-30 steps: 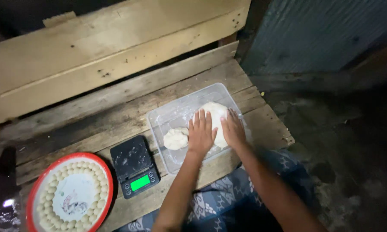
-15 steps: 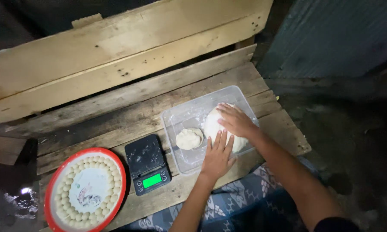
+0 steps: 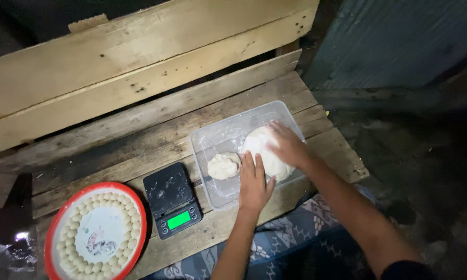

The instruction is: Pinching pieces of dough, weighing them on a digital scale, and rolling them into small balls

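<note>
Left hand (image 3: 254, 184) slid forward, flat beside big dough (image 3: 262, 153); right hand (image 3: 288, 148) presses it.

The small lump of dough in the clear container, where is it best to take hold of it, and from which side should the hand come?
Probably from straight above, pinching the small lump of dough across its rounded sides. It lies flat and alone on the floor of the clear container, whose walls block a low sideways approach. The left hand is right beside it; the right hand rests on the big dough mass.

Your right hand (image 3: 288, 147) covers part of the big dough lump (image 3: 259, 150); red-rimmed plate (image 3: 62, 223) cropped at the bottom edge.
</note>
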